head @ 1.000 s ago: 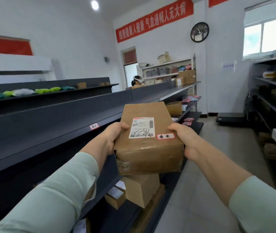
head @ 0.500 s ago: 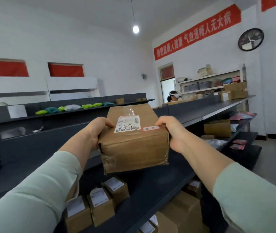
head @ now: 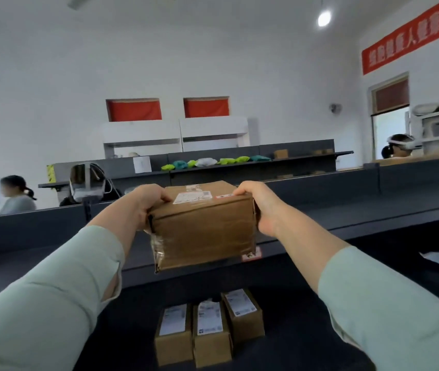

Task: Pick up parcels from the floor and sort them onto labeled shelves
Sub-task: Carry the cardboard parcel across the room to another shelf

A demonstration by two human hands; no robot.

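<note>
A brown cardboard parcel (head: 203, 231) with a white shipping label and a small red tag on top is held in the air at chest height. My left hand (head: 143, 203) grips its left end and my right hand (head: 259, 207) grips its right end. The parcel hangs over the front edge of a dark grey shelf (head: 346, 231). A small red label (head: 251, 254) on that shelf's front lip shows just below the parcel's right corner. Three small cardboard boxes (head: 209, 328) with white labels stand side by side on the shelf below.
More grey shelving (head: 239, 167) runs behind, carrying green and white bags and a few small boxes. Three people are beyond the shelves: one seated at the far left (head: 16, 195), one masked behind the shelf (head: 87, 186), one wearing a headset at the right (head: 400, 145).
My view has swung left to face the shelf squarely. The parcel has risen with both hands and now sits level over the shelf edge, with more of its front side showing.
</note>
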